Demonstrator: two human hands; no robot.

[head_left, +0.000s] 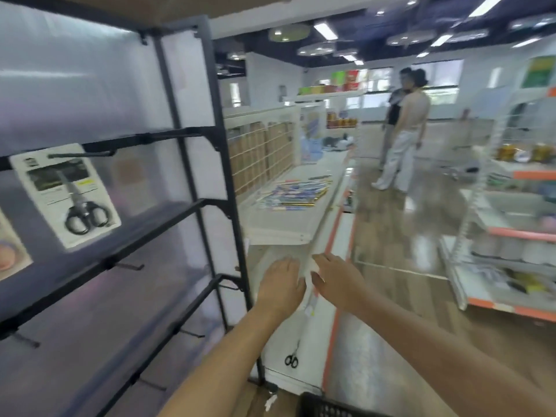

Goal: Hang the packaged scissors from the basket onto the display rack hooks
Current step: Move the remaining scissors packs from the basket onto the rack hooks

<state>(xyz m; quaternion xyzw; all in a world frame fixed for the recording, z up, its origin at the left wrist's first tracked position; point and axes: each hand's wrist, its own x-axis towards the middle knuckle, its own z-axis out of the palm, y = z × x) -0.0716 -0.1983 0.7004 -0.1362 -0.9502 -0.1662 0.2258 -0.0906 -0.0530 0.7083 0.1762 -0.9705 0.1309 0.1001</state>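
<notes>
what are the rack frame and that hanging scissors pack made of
Rack frame: looks like metal with matte black paint, judging by its thin straight bars and bracketed joints.
Scissors pack: apparently a printed white card backing; the handles look like black plastic. Blur hides any clear cover.

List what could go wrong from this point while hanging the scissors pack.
1. Both hands, left hand and right hand, hold the white carded scissors pack edge-on; its hang hole is not visible, so it may miss a hook.
2. The black rack hooks jut outward and could snag an arm.
</notes>
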